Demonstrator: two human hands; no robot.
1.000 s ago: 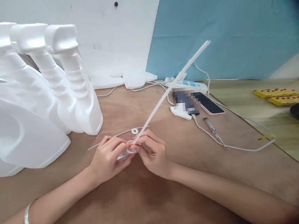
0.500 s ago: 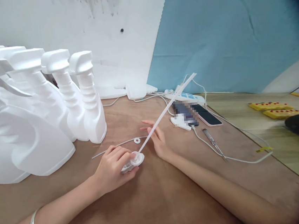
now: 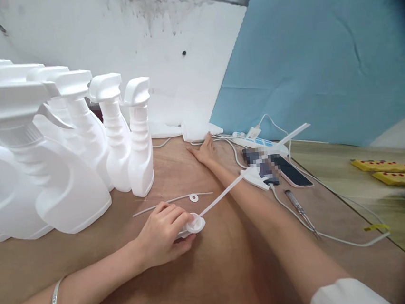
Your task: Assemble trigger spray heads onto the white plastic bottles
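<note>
My left hand [image 3: 165,233] is closed around a white spray trigger head [image 3: 196,223], its round collar facing up, low over the brown table. A long white dip tube [image 3: 224,195] sticks out of the collar and slants up to the right. Farther back, my right hand [image 3: 205,152] is stretched out with thumb and fingers apart. Its fingertips reach the lower edge of a white bottle [image 3: 196,130] lying on its side by the wall; whether they touch it I cannot tell. Between the hands lie a small white washer [image 3: 193,198] and a thin tube [image 3: 154,207].
Several white spray bottles [image 3: 140,153] stand in rows at the left. To the right are a power strip [image 3: 259,142], a phone [image 3: 293,172], a screwdriver [image 3: 299,209] and a white cable [image 3: 347,243]. Yellow slippers [image 3: 383,165] are on the floor beyond the table edge.
My right hand has moved away from the tube, back toward the lying bottle. The dip tube leans farther right and lower. My left hand keeps its hold on the trigger head.
</note>
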